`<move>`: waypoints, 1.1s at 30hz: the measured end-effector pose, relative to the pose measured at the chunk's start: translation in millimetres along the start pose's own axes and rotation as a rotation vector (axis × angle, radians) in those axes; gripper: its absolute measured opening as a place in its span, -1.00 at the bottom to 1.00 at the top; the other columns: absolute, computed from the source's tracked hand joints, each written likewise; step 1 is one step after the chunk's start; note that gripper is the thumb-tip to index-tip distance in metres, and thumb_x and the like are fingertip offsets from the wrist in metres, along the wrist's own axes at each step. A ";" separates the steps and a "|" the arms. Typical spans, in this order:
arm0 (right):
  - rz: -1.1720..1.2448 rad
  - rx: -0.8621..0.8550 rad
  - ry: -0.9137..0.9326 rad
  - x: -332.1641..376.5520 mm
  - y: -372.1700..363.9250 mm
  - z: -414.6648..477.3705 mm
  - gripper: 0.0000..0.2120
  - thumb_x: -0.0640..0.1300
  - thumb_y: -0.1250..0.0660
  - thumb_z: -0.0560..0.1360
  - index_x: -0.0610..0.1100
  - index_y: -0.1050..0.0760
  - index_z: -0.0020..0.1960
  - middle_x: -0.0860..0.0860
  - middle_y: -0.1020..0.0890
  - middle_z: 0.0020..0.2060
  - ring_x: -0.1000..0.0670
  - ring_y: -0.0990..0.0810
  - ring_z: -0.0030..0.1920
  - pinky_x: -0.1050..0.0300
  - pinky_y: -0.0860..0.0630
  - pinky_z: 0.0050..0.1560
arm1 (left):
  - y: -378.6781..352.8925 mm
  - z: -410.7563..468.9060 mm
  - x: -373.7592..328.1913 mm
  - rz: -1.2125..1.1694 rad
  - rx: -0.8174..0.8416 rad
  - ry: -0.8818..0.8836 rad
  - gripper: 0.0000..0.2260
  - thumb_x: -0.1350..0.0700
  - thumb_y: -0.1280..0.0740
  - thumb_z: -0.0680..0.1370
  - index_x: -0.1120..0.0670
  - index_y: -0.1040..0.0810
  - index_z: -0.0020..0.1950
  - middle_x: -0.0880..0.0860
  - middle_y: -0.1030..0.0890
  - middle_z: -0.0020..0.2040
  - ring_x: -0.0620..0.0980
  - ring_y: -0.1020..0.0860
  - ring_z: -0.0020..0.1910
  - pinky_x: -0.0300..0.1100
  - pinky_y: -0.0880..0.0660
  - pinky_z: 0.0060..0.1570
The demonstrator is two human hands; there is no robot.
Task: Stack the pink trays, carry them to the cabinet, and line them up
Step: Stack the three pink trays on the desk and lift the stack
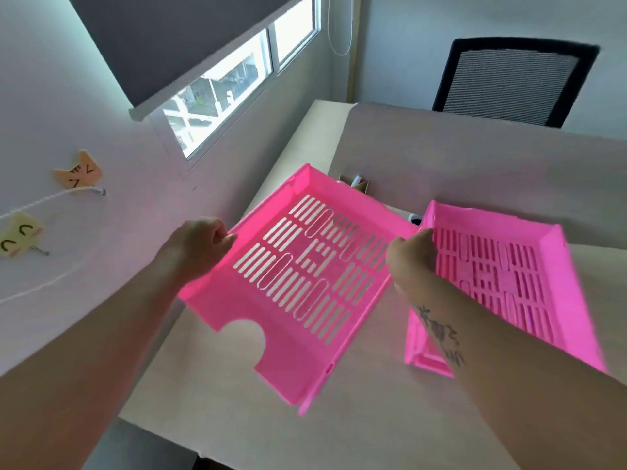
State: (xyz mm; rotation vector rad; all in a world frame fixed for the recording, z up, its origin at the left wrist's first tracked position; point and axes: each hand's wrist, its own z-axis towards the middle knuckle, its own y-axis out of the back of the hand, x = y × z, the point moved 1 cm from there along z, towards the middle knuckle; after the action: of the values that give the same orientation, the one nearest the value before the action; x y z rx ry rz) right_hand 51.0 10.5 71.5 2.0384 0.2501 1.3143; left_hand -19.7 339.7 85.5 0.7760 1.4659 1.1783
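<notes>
left hand (200,244): i've got it curled shut on the left rim of the near tray (298,286), knuckles up, thumb tucked over the edge.
right hand (412,254): closed down where the two trays meet; fingers look wrapped on the near tray's right rim, though it crowds the second tray (502,283) so tightly i can't swear which edge it pinches.
why this grip: a hand on each side wall keeps the wide tray level and free to swing, my guess is so it can drop onto its neighbour.
near tray, position: it's up off the desk (458,157), tilted, far corner higher, notch end toward me.
second tray, position: lying on the desk just to the right, partly under my right forearm, a bit blurred.
tray looks: bright pink plastic, shallow walls, floor cut with rows of slots, a half-round notch in the front lip.
stage: stacking, i reckon; nothing nested yet, no cabinet in view.
watch for: thin rims flex, so corners need lining up before it seats.
backdrop: mesh chair (512,83) behind the desk, window (230,86) to the left.
</notes>
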 end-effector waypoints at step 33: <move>0.029 0.114 0.204 -164.8 214.5 174.5 -0.59 -0.18 -0.02 0.65 -0.09 -0.29 0.49 -0.14 -0.59 0.23 -0.17 -0.65 0.00 -0.05 -0.62 -0.09 | -155.2 -56.2 -325.0 -0.380 0.024 0.080 -0.80 0.01 -0.23 0.62 0.07 -0.54 -0.10 0.02 -0.60 -0.13 -0.02 -0.50 -0.29 -0.22 -0.34 -0.38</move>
State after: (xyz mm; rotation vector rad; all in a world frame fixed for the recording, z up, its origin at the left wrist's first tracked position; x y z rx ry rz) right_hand 81.5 -308.9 44.7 2.0077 0.3968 1.5600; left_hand 21.7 -19.8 42.2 0.4430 1.6110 0.9105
